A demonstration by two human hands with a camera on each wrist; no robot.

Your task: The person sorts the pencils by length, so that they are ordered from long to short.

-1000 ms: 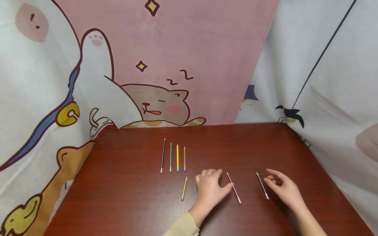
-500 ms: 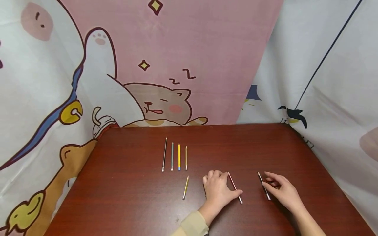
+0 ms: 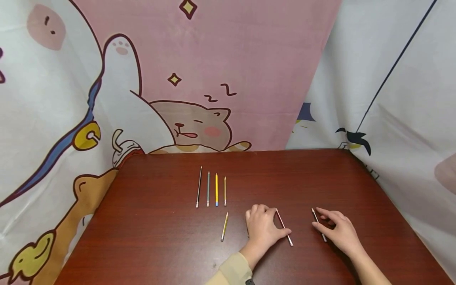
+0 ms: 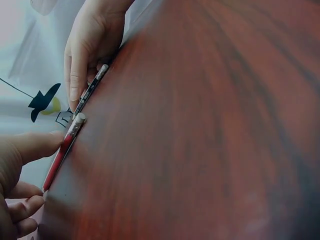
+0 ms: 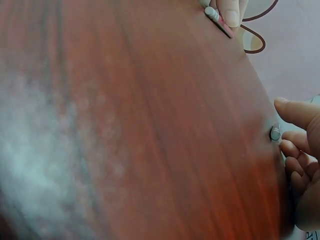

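Note:
In the head view, my left hand (image 3: 263, 227) is over a red pencil (image 3: 281, 220) with a white eraser. Its thumb touches the pencil toward the eraser end and a fingertip meets the pointed end, as the left wrist view also shows. To the right lies a dark pencil (image 3: 315, 215), slanted the same way. My right hand (image 3: 340, 229) is right beside it, thumb reaching across it and the other fingers bent, with a gap between thumb and index finger. In the right wrist view only this pencil's eraser end (image 5: 275, 132) shows, between thumb and fingers.
Left of the hands lies a short yellowish pencil (image 3: 224, 227). Farther back a row holds a black pencil (image 3: 199, 188), a green one (image 3: 208, 190), a bright yellow one (image 3: 216, 190) and a tan one (image 3: 225, 192). Printed cloth (image 3: 270, 79) hangs behind the brown table (image 3: 142, 221).
My left hand has moved right onto the red pencil. The right hand has shifted slightly left, its thumb now across the dark pencil. The far row stands as before.

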